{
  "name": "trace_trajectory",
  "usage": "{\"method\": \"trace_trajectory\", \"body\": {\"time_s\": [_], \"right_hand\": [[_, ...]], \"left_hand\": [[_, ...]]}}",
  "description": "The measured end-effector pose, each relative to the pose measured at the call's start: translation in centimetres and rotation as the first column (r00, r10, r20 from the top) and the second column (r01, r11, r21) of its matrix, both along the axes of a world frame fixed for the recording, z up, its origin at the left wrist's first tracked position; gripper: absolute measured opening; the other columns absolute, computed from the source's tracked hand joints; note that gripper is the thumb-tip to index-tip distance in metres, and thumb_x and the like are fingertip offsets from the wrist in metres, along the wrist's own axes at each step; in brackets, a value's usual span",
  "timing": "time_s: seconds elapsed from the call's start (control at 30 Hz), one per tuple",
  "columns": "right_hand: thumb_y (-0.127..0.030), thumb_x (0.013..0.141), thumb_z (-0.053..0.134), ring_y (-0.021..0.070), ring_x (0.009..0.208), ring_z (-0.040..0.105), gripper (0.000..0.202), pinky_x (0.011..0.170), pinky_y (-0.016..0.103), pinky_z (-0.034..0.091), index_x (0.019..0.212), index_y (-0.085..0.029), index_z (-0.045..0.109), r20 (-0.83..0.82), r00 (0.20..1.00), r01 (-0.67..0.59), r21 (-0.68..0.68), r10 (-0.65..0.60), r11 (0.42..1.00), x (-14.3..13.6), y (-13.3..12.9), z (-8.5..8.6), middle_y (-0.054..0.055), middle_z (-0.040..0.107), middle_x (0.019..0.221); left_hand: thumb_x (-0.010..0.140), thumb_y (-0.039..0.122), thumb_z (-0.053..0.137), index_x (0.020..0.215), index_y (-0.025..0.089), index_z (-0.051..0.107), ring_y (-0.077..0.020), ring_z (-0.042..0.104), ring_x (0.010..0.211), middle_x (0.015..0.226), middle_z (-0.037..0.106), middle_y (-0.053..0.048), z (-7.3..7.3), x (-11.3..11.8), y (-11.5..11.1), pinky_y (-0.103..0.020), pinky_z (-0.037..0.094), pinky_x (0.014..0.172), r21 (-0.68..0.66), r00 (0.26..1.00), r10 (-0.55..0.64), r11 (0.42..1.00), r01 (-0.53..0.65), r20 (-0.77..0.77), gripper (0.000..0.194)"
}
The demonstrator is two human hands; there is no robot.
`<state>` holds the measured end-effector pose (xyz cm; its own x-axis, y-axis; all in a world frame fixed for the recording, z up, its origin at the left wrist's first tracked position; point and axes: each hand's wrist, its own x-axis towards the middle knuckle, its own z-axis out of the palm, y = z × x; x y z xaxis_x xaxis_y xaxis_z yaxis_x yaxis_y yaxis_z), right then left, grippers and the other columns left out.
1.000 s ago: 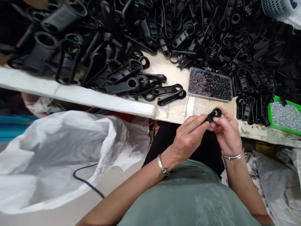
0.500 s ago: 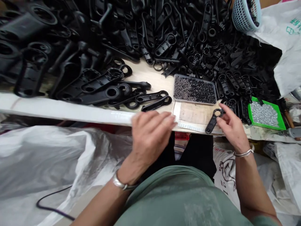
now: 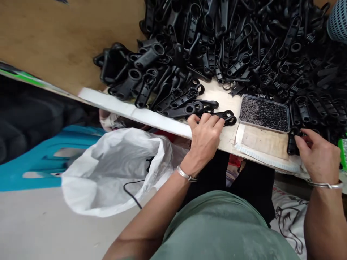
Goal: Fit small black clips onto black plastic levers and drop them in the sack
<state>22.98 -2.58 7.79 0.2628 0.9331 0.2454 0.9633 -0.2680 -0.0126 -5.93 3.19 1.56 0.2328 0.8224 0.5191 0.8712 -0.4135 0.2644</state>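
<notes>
My left hand [image 3: 205,135] is closed, its fingers curled down on a black plastic handle part with a ringed end [image 3: 230,118], at the front edge of the worktop. The fingers hide the near portion of that part. On the right, my right hand [image 3: 320,155] pinches another black plastic handle part [image 3: 291,143] between thumb and fingers, at the corner of a worn pad [image 3: 265,142]. Between the hands, behind the pad, sits a clear tray [image 3: 287,124] of small black and grey-brown pieces. Several black handle parts [image 3: 303,108] lie in a row beside the tray.
A large heap of black plastic parts [image 3: 195,25] covers the back of the worktop. White padding [image 3: 135,112] lines the front edge at left. Below stands a white sack [image 3: 89,180] with its mouth open. A blue basket [image 3: 337,21] and a green tray [image 3: 342,153] are at far right.
The view has swung left. My left hand has moved from above the front edge onto a black handle part. My right hand has set its part lower at the pad's right side.
</notes>
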Motion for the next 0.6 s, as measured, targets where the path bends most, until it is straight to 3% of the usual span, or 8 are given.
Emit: {"method": "trace_trajectory", "body": {"time_s": [0.13,0.23,0.33,0.43,0.5,0.6], "right_hand": [[-0.042,0.094,0.051,0.0317,0.084,0.069,0.039,0.079,0.044,0.051,0.116,-0.017,0.070,-0.144,0.985,-0.076,0.159,0.099,0.984,-1.3,-1.5,0.1,0.012,0.073,0.093],[-0.045,0.087,0.062,0.0243,0.071,0.067,0.033,0.071,0.042,0.054,0.107,-0.021,0.074,-0.444,0.888,-0.022,0.221,0.121,0.975,-3.0,-1.4,0.1,0.008,0.072,0.087],[-0.045,0.082,0.069,0.0173,0.064,0.065,0.038,0.056,0.032,0.055,0.112,-0.022,0.071,-0.817,0.555,-0.087,0.126,0.153,0.988,-5.2,-0.7,-0.3,0.006,0.073,0.090],[-0.045,0.080,0.072,0.0171,0.070,0.070,0.048,0.056,0.028,0.058,0.122,-0.022,0.066,-0.964,0.241,-0.159,0.070,0.107,0.985,-7.2,-0.1,-1.1,0.006,0.073,0.094],[-0.044,0.076,0.076,0.0173,0.069,0.071,0.048,0.058,0.028,0.060,0.118,-0.021,0.068,-0.992,0.109,-0.125,0.041,0.055,0.991,-7.9,0.1,-1.5,0.005,0.073,0.087],[-0.041,0.070,0.082,0.0158,0.065,0.071,0.042,0.060,0.027,0.061,0.105,-0.019,0.072,-1.000,-0.012,-0.035,0.003,0.003,0.999,-8.2,0.0,-2.0,0.003,0.072,0.083]], "left_hand": [[0.094,0.015,0.052,0.085,0.022,0.069,-0.0199,0.056,0.080,0.088,0.075,-0.003,0.2,-0.3,-0.2,-0.042,0.030,0.081,0.056,0.988,-0.006,0.998,-0.003,0.156,0.020],[0.091,0.016,0.057,0.086,0.021,0.071,-0.0183,0.059,0.079,0.089,0.075,-0.002,1.2,-0.3,-0.8,-0.038,0.037,0.080,0.017,0.951,-0.090,0.996,0.089,0.296,0.015],[0.089,0.016,0.059,0.085,0.020,0.072,-0.0171,0.063,0.079,0.085,0.075,-0.002,2.4,0.3,-1.3,-0.033,0.045,0.078,-0.104,0.885,-0.214,0.955,0.279,0.414,0.014],[0.086,0.012,0.061,0.084,0.019,0.074,-0.0167,0.064,0.078,0.081,0.075,-0.002,3.1,1.3,-1.4,-0.029,0.048,0.075,-0.198,0.834,-0.271,0.893,0.404,0.480,0.014],[0.085,0.011,0.062,0.083,0.018,0.074,-0.0164,0.064,0.077,0.080,0.075,-0.001,3.1,1.9,-1.4,-0.028,0.049,0.074,-0.229,0.822,-0.281,0.870,0.436,0.496,0.014],[0.087,0.014,0.062,0.087,0.018,0.075,-0.0164,0.065,0.079,0.084,0.076,-0.002,2.9,2.4,-1.5,-0.028,0.050,0.076,-0.221,0.809,-0.300,0.861,0.458,0.505,0.013]]}}
